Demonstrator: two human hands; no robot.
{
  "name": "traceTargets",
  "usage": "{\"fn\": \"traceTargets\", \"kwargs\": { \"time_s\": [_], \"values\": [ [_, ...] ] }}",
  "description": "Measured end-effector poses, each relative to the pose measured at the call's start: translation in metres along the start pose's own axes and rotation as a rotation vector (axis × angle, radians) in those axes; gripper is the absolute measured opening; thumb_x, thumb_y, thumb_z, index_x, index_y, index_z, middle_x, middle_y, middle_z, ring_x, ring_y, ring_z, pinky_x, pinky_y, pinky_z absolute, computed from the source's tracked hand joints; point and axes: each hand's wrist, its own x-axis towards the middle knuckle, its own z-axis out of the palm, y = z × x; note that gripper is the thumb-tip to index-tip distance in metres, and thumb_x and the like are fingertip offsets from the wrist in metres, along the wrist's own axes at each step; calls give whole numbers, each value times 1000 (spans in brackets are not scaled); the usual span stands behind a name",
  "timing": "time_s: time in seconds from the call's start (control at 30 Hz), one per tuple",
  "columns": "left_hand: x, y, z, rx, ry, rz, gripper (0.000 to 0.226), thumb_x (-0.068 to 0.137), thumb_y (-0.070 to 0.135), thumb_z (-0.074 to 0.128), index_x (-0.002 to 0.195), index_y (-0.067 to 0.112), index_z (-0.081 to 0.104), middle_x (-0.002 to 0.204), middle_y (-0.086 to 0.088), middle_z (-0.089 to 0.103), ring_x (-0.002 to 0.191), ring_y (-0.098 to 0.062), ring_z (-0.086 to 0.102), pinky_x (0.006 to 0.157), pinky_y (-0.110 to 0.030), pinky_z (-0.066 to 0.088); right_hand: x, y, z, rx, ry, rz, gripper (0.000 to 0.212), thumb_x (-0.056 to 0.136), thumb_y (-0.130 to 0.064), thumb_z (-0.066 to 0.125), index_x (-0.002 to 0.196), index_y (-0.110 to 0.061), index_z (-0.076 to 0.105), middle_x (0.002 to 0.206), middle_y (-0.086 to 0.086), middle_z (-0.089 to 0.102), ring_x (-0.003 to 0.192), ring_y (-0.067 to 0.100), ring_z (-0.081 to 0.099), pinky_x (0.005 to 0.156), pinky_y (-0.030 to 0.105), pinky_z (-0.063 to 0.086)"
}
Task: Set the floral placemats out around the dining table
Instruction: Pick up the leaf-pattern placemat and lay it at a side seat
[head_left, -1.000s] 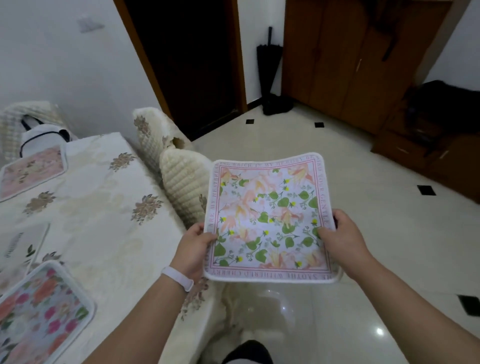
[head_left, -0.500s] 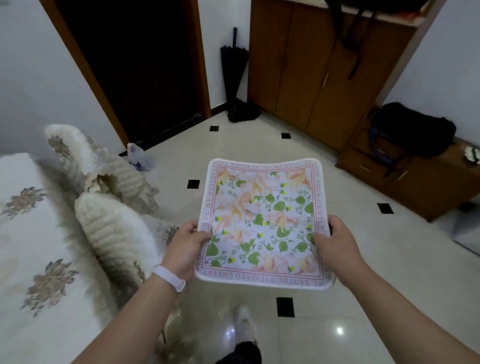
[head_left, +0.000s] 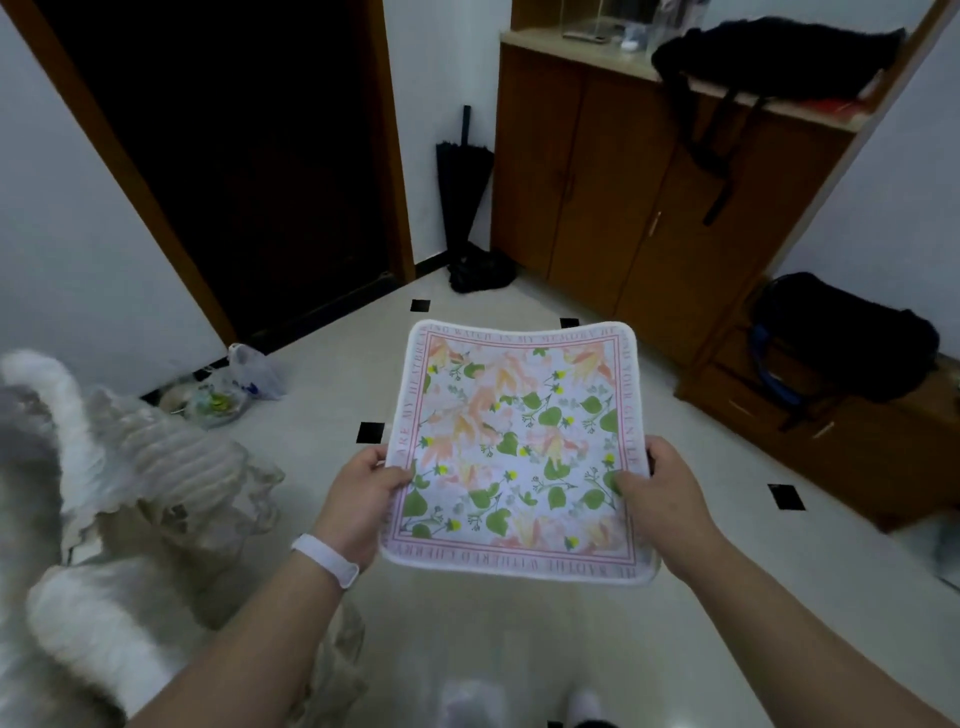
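I hold one floral placemat (head_left: 519, 447) flat in front of me, above the tiled floor. It is white with orange flowers, green leaves and a pink lettered border. My left hand (head_left: 358, 499) grips its left edge, thumb on top; a white band sits on that wrist. My right hand (head_left: 660, 493) grips the right edge the same way. The dining table is out of view.
Chairs with cream covers (head_left: 130, 499) stand close at my left. A dark doorway (head_left: 234, 156) is ahead, a black umbrella (head_left: 462, 187) in the corner, wooden cabinets (head_left: 623, 182) at the right with black bags (head_left: 841, 338). Plastic bags (head_left: 228, 389) lie by the wall.
My view has swung right, away from the table, which has left the frame along with the placemats lying on it. Both hands keep the same grip on the placemat.
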Motion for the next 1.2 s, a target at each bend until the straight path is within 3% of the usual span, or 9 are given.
{"fn": "traceTargets", "kwargs": {
  "time_s": [0.13, 0.47, 0.7, 0.87, 1.0, 1.13, 1.2],
  "values": [
    [40, 13, 7, -15, 73, -12, 17, 86, -4, 55, 101, 2, 59, 91, -23, 73, 80, -42, 70, 76, -55, 56, 62, -13, 18, 2, -90, -20, 25, 88, -5, 56, 97, -28, 56, 95, -6, 68, 82, 16, 69, 63, 33, 55],
    [136, 71, 35, -160, 350, -89, 17, 88, -5, 53, 103, 3, 56, 101, -29, 69, 91, -49, 66, 84, -64, 51, 246, -81, 62, -16, -375, -139, 24, 87, -4, 59, 90, -28, 57, 91, -1, 69, 82, 20, 69, 71, 38, 58],
    [166, 102, 31, -260, 505, -65, 15, 89, -6, 52, 102, 3, 54, 104, -32, 67, 96, -51, 64, 89, -66, 47, 319, -139, 104, -12, -581, -223, 25, 88, -3, 59, 88, -28, 57, 92, -1, 69, 82, 18, 67, 61, 29, 51],
    [176, 112, -4, -337, 647, -56, 12, 90, -5, 52, 101, 2, 52, 103, -31, 68, 95, -50, 64, 88, -65, 48, 338, -179, 162, -52, -713, -271, 26, 87, -2, 59, 89, -28, 57, 93, -1, 69, 83, 19, 69, 66, 32, 54],
    [195, 111, -45, -447, 732, -37, 16, 90, -6, 52, 104, 2, 53, 101, -29, 69, 92, -47, 66, 75, -56, 57, 346, -209, 226, -108, -785, -308, 25, 87, -3, 60, 90, -28, 57, 91, -2, 70, 82, 20, 69, 66, 34, 56],
    [228, 114, -102, -505, 762, -36, 20, 90, -6, 53, 108, 1, 53, 104, -31, 68, 95, -50, 65, 84, -62, 52, 354, -242, 301, -152, -827, -321, 23, 88, -2, 60, 92, -26, 58, 92, -1, 70, 83, 20, 71, 64, 34, 57],
    [246, 121, -136, -533, 767, -20, 18, 90, -5, 54, 106, 2, 54, 102, -30, 69, 88, -46, 67, 78, -60, 55, 356, -262, 340, -172, -839, -329, 23, 88, -2, 59, 93, -25, 59, 93, 0, 71, 83, 20, 71, 66, 36, 58]
  ]
}}
